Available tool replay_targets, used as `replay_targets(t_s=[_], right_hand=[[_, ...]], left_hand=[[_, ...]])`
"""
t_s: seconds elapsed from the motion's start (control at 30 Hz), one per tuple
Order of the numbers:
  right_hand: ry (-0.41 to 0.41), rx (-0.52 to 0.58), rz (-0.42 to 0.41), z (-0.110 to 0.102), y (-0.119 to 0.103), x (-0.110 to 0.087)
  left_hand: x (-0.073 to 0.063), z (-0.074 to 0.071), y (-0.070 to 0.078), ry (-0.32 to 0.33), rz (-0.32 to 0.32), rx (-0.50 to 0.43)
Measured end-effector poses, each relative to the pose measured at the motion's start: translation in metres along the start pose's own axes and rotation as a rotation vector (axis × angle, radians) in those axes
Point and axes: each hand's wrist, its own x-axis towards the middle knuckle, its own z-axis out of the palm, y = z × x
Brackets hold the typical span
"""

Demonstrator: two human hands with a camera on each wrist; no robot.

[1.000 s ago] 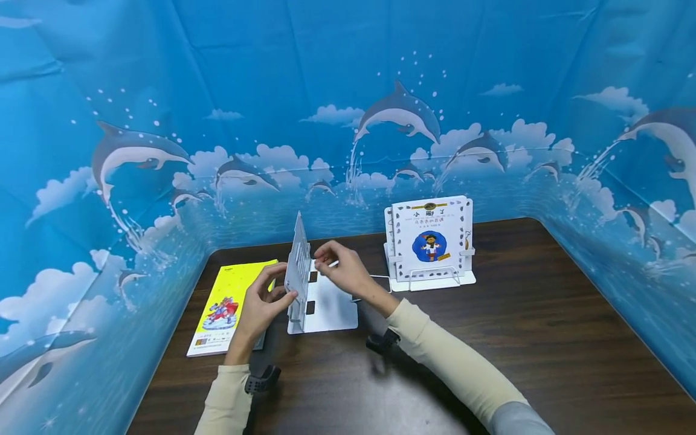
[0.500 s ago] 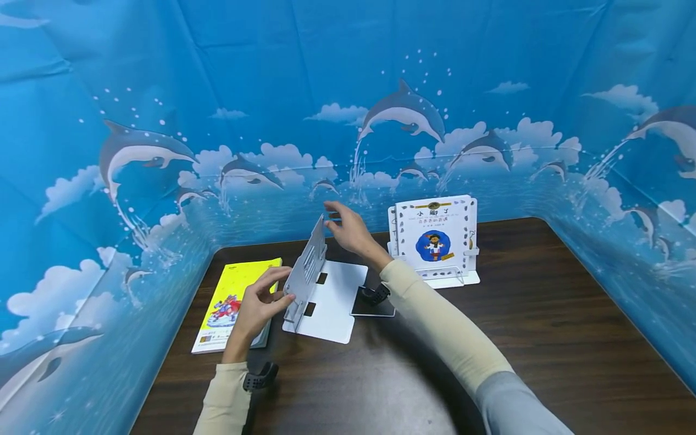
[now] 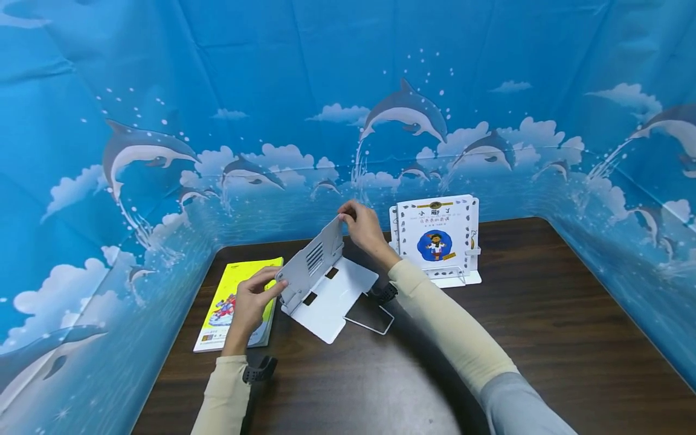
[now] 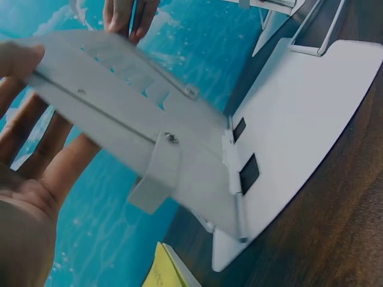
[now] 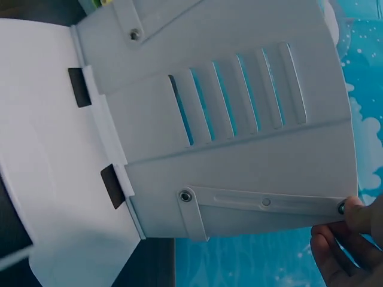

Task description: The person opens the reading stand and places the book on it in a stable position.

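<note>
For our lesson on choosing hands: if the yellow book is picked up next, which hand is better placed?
Probably the left hand, nearer the yellow book; the right hand pinches the stand at its far corner. Both hold it, so the left would let go first.

I've got dark brown wood-grain table [image 3: 544, 338] in front of me, far corners rounded, light patch on near half. Directly on it, left to right: yellow book [image 3: 225, 302], flat, slanted, grey-blue edge peeking out along right side, can't tell if separate book; white stand [image 3: 342, 293], base side down, skewed, wire loop [image 3: 364, 325] sticking out right; second white stand [image 3: 454, 282] at back, well apart from book.
</note>
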Motion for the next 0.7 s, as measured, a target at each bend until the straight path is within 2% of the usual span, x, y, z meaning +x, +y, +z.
replay_targets(t_s=[0.17,0.27,0.53,0.7], right_hand=[[0.064,-0.058,-0.002,-0.014,0.008,-0.005],[0.089,-0.095,-0.013,-0.022,0.011,-0.009],[0.131,-0.175,-0.049,-0.039,0.014,-0.020],[0.143,-0.183,-0.047,-0.046,0.016,-0.027]], left_hand=[[0.013,0.003,-0.008,0.103,-0.096,-0.018],[0.025,0.006,-0.011,0.135,-0.134,-0.019],[0.064,0.017,-0.019,0.168,-0.133,-0.051],[0.082,0.028,-0.024,0.174,-0.142,-0.073]])
